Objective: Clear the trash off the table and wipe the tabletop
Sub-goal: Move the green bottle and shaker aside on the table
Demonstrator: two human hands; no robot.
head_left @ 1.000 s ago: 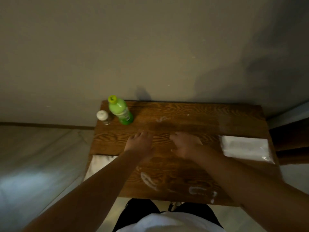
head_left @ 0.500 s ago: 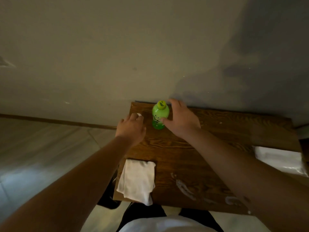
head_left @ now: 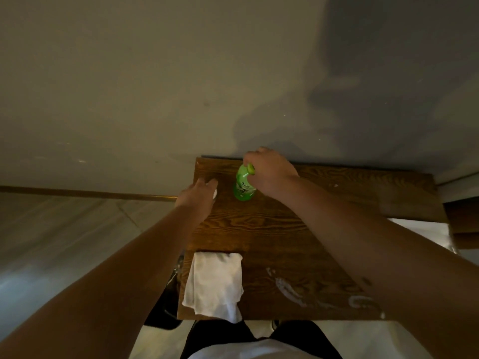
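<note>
Reaching across: both bare arms stretch from the near edge toward the far left part of the scene.
Wall: plain and grey-beige, filling the far half of the view, with a dark shadow at the upper right.
Floor [head_left: 64,229]: pale tiles at left, running under the wall's brown skirting.
Surface [head_left: 272,229]: brown wood with bold grain, its far edge against the wall; white smears [head_left: 290,291] streak the near right part.
Cloth [head_left: 216,283]: white, folded, lying flat at the near left corner, one corner hanging over the near edge.
Plastic pack [head_left: 425,229]: pale and shiny, at the far right edge, mostly hidden behind the right forearm.
Green bottle [head_left: 243,186]: standing at the far left, leaning slightly, with a yellow-green cap and a light label.
Right hand [head_left: 272,172]: over the bottle's top and right side; its grip is curled round the neck just below the cap.
Small white-capped jar [head_left: 214,193]: just left of the bottle near the far left corner, only a sliver of white showing past the fingers.
Left hand [head_left: 198,196]: laid over the jar, fingers bent down on it; whether the grip has closed round the jar cannot be told.
Dark object [head_left: 166,307]: below the near left corner, on the floor, unclear.
</note>
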